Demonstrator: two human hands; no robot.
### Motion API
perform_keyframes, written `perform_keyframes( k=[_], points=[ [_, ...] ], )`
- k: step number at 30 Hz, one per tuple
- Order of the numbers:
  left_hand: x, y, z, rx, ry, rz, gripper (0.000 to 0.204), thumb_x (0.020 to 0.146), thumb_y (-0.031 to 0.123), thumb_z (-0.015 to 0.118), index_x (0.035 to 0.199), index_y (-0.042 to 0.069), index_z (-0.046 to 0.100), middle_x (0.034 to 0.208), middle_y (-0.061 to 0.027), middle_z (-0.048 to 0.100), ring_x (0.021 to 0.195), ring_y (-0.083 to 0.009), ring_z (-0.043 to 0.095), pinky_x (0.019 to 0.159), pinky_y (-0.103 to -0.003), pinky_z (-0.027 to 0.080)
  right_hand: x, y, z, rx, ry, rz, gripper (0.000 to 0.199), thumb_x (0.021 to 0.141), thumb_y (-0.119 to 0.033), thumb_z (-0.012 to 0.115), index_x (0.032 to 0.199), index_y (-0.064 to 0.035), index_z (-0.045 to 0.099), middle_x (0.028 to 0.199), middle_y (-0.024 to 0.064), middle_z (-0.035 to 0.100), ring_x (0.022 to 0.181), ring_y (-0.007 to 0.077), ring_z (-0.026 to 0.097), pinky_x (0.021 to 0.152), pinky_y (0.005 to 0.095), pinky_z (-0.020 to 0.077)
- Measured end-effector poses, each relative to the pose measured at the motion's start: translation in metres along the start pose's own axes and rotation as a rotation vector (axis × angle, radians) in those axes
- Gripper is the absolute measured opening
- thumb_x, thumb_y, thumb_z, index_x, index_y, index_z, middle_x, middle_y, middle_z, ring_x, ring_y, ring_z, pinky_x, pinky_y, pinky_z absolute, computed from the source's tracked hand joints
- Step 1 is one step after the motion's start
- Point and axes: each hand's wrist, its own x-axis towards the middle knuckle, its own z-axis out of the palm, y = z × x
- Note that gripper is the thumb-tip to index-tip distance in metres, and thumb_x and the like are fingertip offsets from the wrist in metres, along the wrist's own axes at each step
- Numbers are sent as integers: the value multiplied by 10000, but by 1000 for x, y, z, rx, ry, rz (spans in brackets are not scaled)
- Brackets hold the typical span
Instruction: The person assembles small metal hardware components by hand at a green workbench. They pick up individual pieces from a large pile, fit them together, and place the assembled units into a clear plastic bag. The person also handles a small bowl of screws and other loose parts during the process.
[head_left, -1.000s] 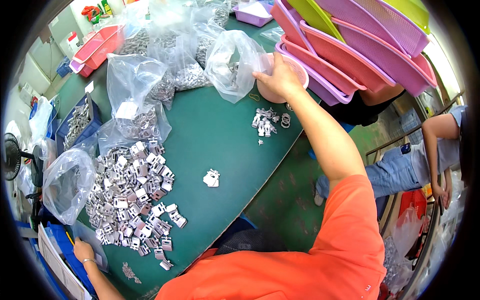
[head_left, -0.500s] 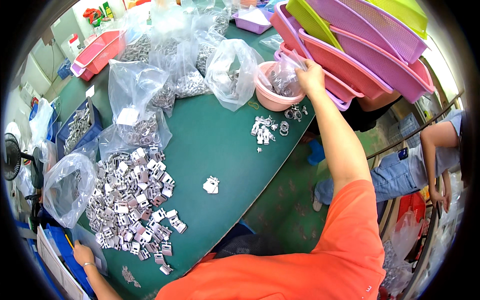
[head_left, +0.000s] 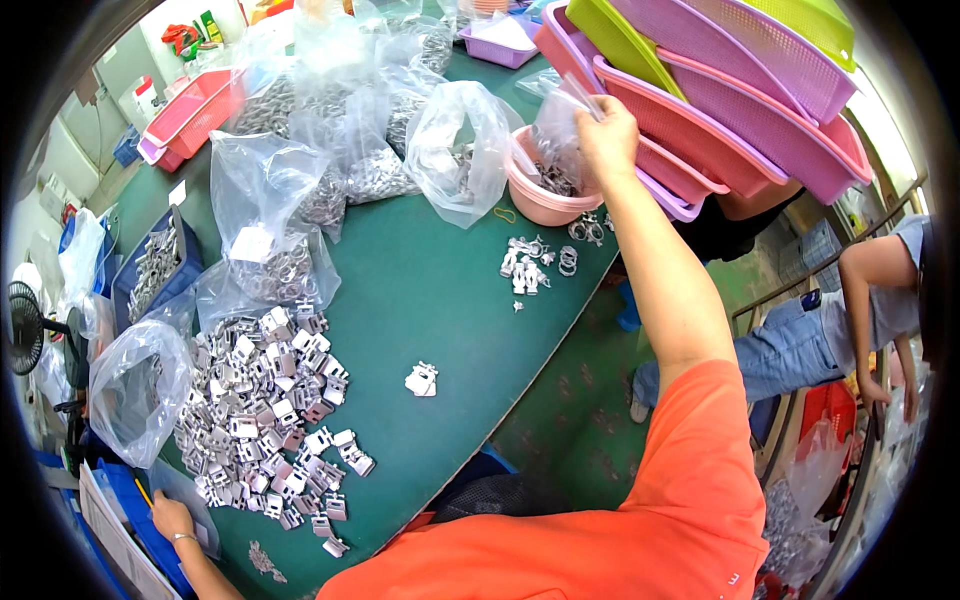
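Note:
In the upper right, my right hand (head_left: 608,135) pinches the gathered top of a clear plastic bag (head_left: 560,130). The bag hangs into a pink round basin (head_left: 545,203), where small metal parts (head_left: 556,180) show. At the lower left my left hand (head_left: 172,518) is closed, its fingers partly hidden. A thin yellow pencil (head_left: 143,489) juts out from them, over a blue folder (head_left: 135,515) with papers. A big heap of silver metal clips (head_left: 262,410) lies between my arms, and two or so flat clips (head_left: 422,379) lie apart from it.
Clear bags of metal parts (head_left: 375,172) crowd the back of the green table (head_left: 400,290). Small rings and fittings (head_left: 525,268) lie beside the basin, near the table edge. Stacked plastic baskets (head_left: 690,130) stand at the right. Another person (head_left: 800,330) is beyond the table.
My right hand has shifted slightly left and up with the bag, uncovering more metal parts in the basin. The left hand stays by the folder.

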Motion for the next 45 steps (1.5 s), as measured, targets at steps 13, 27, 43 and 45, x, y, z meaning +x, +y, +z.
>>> perform_keyframes(
  k=[13, 27, 43, 45],
  points=[
    [-1, -1, -18, 12, -94, -13, 352, 803, 51, 509, 1137, -5, 606, 1004, -280, 651, 929, -434, 627, 818, -496, 490, 7, -72, -28, 333, -2, -148, 227, 783, -88, 701, 991, 2, 676, 893, 119, 709, 780, 147, 662, 723, 279, 521],
    [-4, 4, -13, 3, -56, -39, 336, 792, 47, 476, 1084, -16, 628, 935, -298, 652, 863, -446, 638, 764, -510, 503, -74, -51, 2, 80, -713, 70, 258, 844, -220, 625, 958, 4, 684, 895, 183, 701, 870, 263, 681, 803, 398, 519],
    [-7, 6, -6, -9, -31, -24, 346, 811, 66, 473, 1114, -12, 621, 943, -299, 649, 829, -445, 641, 740, -504, 512, -9, 5, 11, -855, -627, 94, 299, 798, -57, 603, 1083, -17, 683, 1120, 226, 642, 1092, 310, 621, 915, 399, 503],
    [-6, 2, -1, -15, -17, -49, 343, 815, 68, 469, 1112, -12, 621, 943, -299, 649, 827, -444, 641, 738, -504, 513, -10, -2, 3, -698, -565, 74, 269, 801, -87, 643, 1052, 2, 681, 1069, 229, 659, 972, 325, 662, 860, 389, 525]
  ],
)
